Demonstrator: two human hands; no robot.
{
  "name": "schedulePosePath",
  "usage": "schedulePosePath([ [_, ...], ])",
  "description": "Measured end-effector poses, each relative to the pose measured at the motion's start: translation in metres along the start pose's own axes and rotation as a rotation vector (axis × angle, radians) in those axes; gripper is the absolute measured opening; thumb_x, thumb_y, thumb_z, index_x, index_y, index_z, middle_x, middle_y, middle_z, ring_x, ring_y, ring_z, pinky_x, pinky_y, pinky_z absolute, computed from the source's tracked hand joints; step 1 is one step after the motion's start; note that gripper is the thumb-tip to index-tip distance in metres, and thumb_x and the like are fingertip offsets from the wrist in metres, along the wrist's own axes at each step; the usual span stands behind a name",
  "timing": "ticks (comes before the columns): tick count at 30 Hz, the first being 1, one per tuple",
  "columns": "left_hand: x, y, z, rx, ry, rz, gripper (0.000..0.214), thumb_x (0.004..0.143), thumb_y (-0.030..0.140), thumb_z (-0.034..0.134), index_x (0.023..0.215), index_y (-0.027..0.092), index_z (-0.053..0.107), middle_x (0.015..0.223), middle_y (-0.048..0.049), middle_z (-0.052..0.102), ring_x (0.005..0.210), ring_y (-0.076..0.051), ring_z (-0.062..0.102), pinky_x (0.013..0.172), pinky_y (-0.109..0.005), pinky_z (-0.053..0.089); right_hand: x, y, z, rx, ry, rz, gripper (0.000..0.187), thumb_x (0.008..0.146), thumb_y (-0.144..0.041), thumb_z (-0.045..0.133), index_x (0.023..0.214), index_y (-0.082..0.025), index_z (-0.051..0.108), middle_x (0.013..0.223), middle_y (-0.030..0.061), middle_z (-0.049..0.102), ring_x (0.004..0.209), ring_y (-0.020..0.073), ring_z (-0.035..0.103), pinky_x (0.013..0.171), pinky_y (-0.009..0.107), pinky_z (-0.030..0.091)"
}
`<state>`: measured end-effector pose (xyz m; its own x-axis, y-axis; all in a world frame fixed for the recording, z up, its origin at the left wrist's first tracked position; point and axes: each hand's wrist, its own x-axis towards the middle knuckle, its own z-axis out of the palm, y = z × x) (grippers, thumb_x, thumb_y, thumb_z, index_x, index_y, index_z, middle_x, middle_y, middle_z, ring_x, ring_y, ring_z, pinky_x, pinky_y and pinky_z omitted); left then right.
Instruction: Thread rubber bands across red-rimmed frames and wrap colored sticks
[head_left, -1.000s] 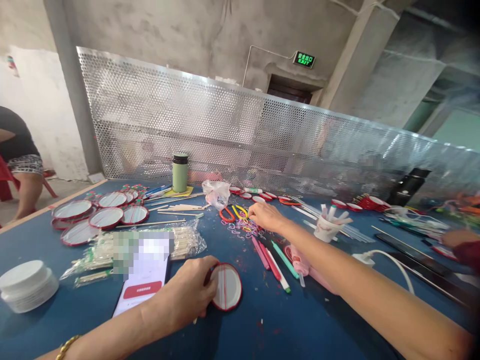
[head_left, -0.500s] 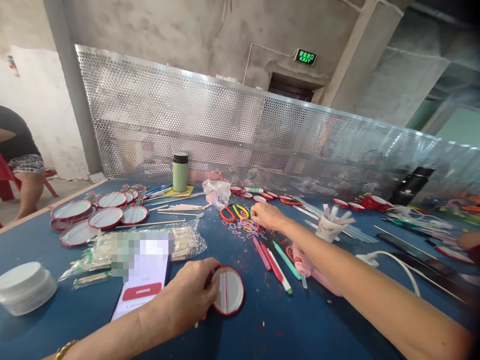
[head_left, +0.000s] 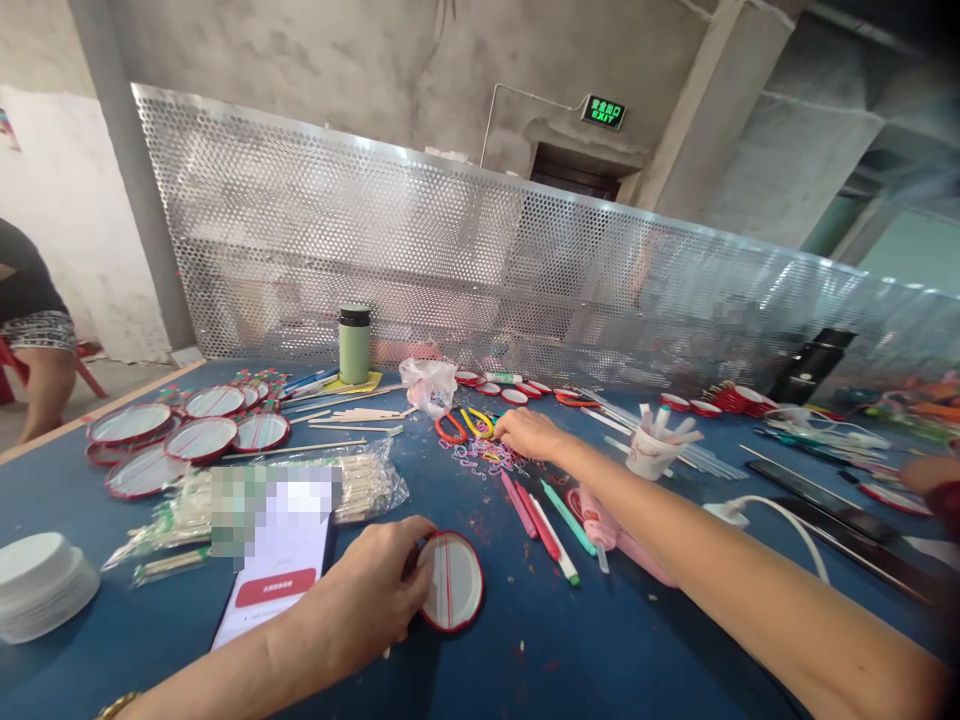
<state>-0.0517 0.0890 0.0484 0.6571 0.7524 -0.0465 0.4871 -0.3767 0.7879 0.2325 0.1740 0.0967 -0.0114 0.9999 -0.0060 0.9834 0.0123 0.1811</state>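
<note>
My left hand (head_left: 367, 590) rests on the blue table (head_left: 562, 650) and grips the left edge of a round red-rimmed lid (head_left: 451, 580) with a red band across it. My right hand (head_left: 529, 433) is stretched far forward over a scatter of small coloured rubber bands (head_left: 480, 458), fingertips down among them; whether it has one pinched I cannot see. Just behind it lie orange and yellow loops (head_left: 465, 424). Pink, red and green markers (head_left: 544, 510) lie under my right forearm.
A phone (head_left: 274, 560) lies left of my left hand, beside a bag of sticks (head_left: 300, 490). Banded lids (head_left: 195, 435) and white lids (head_left: 37, 580) are left; a green bottle (head_left: 354, 343), paper cup (head_left: 649, 450), pink glue gun (head_left: 607, 520). Another person's hand (head_left: 930, 480) right; a person sits far left.
The view has shifted slightly; my right hand stays on the rubber bands with small finger movement. My left hand keeps hold of the lid.
</note>
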Motion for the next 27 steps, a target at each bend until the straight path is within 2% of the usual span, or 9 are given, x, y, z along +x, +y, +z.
schedulePosePath([
  [3,-0.001,0.001,-0.001,0.012,-0.003,0.002,0.029,0.089,0.022,0.039,0.106,0.017,0.062,0.05,0.005,0.052,0.04,-0.013,0.054,0.042,-0.021,0.033,0.001,0.003,0.002,0.002,0.031,0.023,0.037,0.088,-0.013,0.053,0.116,-0.024,0.074,0.117,0.0102,0.073,0.111,0.0249,0.066,0.082,0.028,0.047],
  [5,0.0,0.003,-0.001,0.019,-0.004,0.0,0.027,0.09,0.022,0.039,0.103,0.018,0.062,0.051,0.0045,0.053,0.041,-0.013,0.055,0.042,-0.021,0.032,0.001,0.005,0.002,0.008,0.051,0.028,0.037,0.089,-0.014,0.053,0.118,-0.023,0.073,0.12,0.0102,0.071,0.113,0.0246,0.065,0.084,0.028,0.047],
  [10,-0.001,0.004,-0.002,0.028,-0.015,-0.026,0.023,0.09,0.024,0.04,0.098,0.019,0.061,0.05,0.0051,0.051,0.04,-0.013,0.054,0.041,-0.021,0.033,0.002,0.009,-0.001,0.026,0.075,0.028,0.028,0.089,-0.015,0.052,0.099,-0.021,0.077,0.104,0.0083,0.075,0.099,0.0227,0.069,0.074,0.026,0.046],
  [13,-0.001,0.002,-0.001,0.027,-0.011,-0.016,0.022,0.091,0.028,0.041,0.096,0.02,0.06,0.051,0.0046,0.052,0.04,-0.013,0.055,0.042,-0.021,0.034,0.0,0.008,-0.005,0.039,0.078,0.008,0.026,0.087,-0.013,0.053,0.095,-0.019,0.078,0.1,0.0082,0.076,0.094,0.0214,0.07,0.07,0.024,0.044],
  [19,0.001,-0.002,0.0,0.009,0.013,-0.016,0.03,0.09,0.029,0.042,0.114,0.019,0.057,0.064,0.0026,0.058,0.043,-0.012,0.057,0.042,-0.021,0.037,-0.006,-0.001,-0.003,0.084,0.023,-0.122,0.021,0.08,-0.013,0.06,0.083,-0.022,0.078,0.082,0.0014,0.077,0.08,0.0155,0.07,0.063,0.02,0.039],
  [24,0.002,-0.005,0.002,-0.008,0.009,-0.002,0.031,0.09,0.028,0.042,0.116,0.019,0.055,0.068,0.0025,0.058,0.042,-0.011,0.057,0.042,-0.02,0.039,-0.007,-0.006,0.012,0.065,0.042,-0.086,0.013,0.079,-0.024,0.064,0.078,-0.021,0.077,0.08,0.0064,0.076,0.08,0.0212,0.07,0.061,0.024,0.039],
  [27,0.001,-0.007,0.003,-0.033,-0.009,-0.007,0.03,0.091,0.031,0.04,0.116,0.02,0.054,0.068,0.0029,0.058,0.042,-0.012,0.057,0.041,-0.02,0.039,-0.006,-0.008,0.014,0.065,0.062,-0.083,0.013,0.078,-0.022,0.065,0.077,-0.021,0.077,0.079,0.0065,0.076,0.079,0.0209,0.07,0.061,0.024,0.039],
])
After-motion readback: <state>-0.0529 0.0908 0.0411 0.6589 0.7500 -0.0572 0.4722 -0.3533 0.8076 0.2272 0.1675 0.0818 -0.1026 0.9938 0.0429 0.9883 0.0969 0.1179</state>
